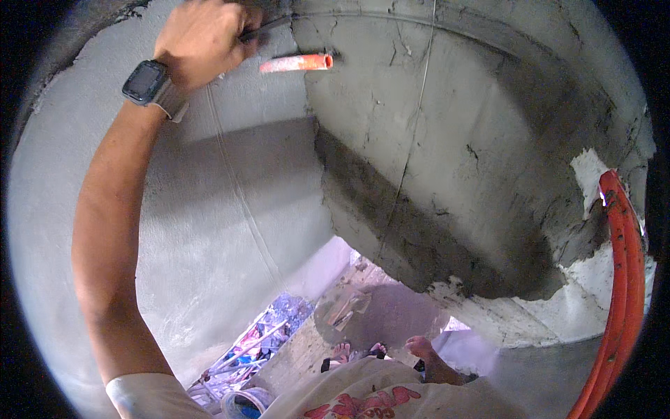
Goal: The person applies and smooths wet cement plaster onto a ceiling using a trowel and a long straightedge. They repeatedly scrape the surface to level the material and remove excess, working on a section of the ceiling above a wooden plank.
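My left hand (pixel 206 38) is raised high against the wall at the upper left, with a watch (pixel 146 82) on its wrist. Its fingers are curled closed beside a dark, thin edge; what they hold is hidden. Just to the right of and below this hand, a short orange pipe end (pixel 299 63) sticks out of the plaster. Low in the view, in front of my shirt, my right hand (pixel 419 346) hangs small and closed. Something dark shows beside it, too small to name.
Smooth light-grey plaster (pixel 188 258) meets darker, rougher plaster (pixel 453 140). A thin string (pixel 419 105) crosses the darker part. Red-orange corrugated conduits (pixel 621 279) curve down at the right. Below are sandalled feet, a bucket (pixel 244 403) and cluttered metal bars (pixel 255 342).
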`<state>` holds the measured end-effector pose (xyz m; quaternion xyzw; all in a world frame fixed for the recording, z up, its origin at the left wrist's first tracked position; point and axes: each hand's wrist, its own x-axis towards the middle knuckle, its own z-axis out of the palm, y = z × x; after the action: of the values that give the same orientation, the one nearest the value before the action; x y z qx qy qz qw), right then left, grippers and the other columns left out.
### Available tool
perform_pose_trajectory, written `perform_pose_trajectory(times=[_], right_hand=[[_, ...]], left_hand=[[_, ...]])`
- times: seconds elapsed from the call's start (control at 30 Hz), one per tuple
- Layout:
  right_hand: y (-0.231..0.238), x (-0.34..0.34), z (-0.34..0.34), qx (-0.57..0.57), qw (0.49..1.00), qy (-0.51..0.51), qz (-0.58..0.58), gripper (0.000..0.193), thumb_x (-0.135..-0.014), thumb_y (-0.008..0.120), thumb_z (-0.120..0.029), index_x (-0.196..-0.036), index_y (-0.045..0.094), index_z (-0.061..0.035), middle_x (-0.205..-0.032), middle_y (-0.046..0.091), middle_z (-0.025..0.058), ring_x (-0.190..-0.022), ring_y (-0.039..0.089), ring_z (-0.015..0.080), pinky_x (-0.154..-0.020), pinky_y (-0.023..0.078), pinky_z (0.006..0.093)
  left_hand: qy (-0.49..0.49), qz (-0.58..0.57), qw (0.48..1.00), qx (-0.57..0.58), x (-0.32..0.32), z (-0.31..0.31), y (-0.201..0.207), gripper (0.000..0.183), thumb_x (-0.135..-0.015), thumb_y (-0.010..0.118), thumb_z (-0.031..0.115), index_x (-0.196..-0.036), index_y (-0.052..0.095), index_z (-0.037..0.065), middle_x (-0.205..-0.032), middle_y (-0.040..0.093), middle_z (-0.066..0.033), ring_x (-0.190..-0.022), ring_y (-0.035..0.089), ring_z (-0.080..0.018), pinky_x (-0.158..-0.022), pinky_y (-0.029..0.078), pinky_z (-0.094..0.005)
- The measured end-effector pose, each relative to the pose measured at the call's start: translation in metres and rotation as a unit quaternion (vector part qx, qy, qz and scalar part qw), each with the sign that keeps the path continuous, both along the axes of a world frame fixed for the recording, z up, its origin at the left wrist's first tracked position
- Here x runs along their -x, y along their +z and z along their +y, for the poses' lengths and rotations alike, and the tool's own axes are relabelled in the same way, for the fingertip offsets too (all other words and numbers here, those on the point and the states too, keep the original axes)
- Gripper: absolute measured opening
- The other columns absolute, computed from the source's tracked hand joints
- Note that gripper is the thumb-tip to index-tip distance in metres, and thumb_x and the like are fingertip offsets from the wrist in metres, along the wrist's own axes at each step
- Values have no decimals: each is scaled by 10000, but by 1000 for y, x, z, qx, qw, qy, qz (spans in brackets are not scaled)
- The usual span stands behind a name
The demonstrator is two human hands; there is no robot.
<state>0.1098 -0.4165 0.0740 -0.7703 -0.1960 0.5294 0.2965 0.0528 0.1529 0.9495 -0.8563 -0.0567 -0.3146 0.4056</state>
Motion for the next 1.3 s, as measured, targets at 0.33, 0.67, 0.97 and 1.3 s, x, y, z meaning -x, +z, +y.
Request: perform_pose_trajectory(times=[0.33,0.67,0.97,1.3], right_hand=[[-65,83,-91,-7,957,153,-245,142,-906,630,-234,-919,717,-122,-988,722,60,-873,694,301,-707,567,457],[489,29,177,-287,753,-126,-578,242,-918,674,-108,-1145,728,-42,-991,726,177,-865,700,339,-793,555,418],[805,-58,249,-285,270,-69,-917,365,-882,707,-135,-1244,710,-184,-1128,633,35,-1039,574,275,-873,465,440],[830,-94,255,-235,231,-1,-944,290,-807,672,-112,-1088,742,-129,-974,585,8,-977,569,228,-810,457,388]], left_hand=[[-65,-27,996,46,9,49,-32,266,-835,758,308,-1030,761,126,-942,729,-167,-895,672,-369,-822,540,-487],[21,0,1000,13,5,15,6,245,-859,714,281,-951,726,54,-905,704,-232,-866,693,-411,-764,558,-534],[-26,-13,1000,-7,3,19,6,207,-817,710,202,-975,714,69,-909,705,-198,-914,699,-390,-791,571,-503],[-22,-36,999,15,17,6,15,174,-784,718,165,-910,707,45,-930,711,-203,-896,707,-384,-791,579,-487]])
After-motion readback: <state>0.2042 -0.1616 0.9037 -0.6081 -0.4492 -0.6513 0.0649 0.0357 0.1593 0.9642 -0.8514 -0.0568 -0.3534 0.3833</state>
